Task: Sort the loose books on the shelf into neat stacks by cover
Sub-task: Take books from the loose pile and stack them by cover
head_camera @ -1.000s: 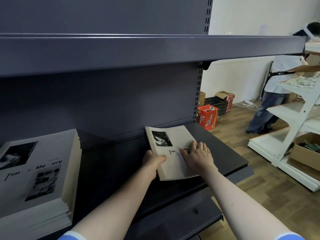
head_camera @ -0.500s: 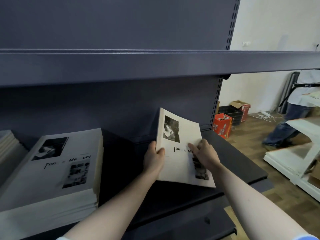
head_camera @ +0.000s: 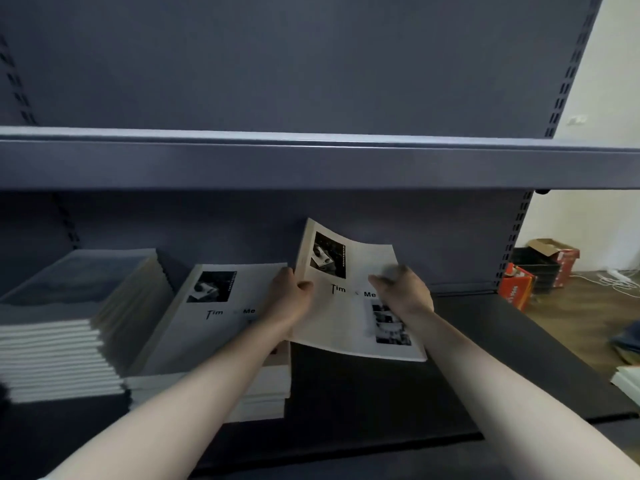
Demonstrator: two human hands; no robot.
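Paperback book (head_camera: 349, 306), white cover with "Tim... Me..." printed across it, is up off the shelf (head_camera: 381, 393) and tilted toward me, both my hands on it. My left hand (head_camera: 289, 299) grips the left edge, thumb over the front and fingers hidden behind. My right hand (head_camera: 403, 292) rests on the cover near the middle right; its fingers (head_camera: 388, 273) are blurred, so whether they curl round the far edge or just press flat I cannot tell.

Watch that top corner: it bows, the cover flexing away from the pages. So it's a soft, thin thing, light I'd judge, and floppy if held by one corner. The cover looks smooth, likely to slide on another just like it. Best hold, to my mind, is along the spine side with the other hand under or across the face, spreading the support so it doesn't droop or crease.

Just left sits the matching stack (head_camera: 221, 327), same photo and same lettering on top, touching my left forearm. Further left is a taller pile of darker-covered books (head_camera: 62, 327), edges fanned unevenly. I reckon this copy belongs on the matching stack, lowered flat and squared to its edges, since a loose drop could skid off.

Off right on the floor are red cardboard boxes (head_camera: 519, 285).
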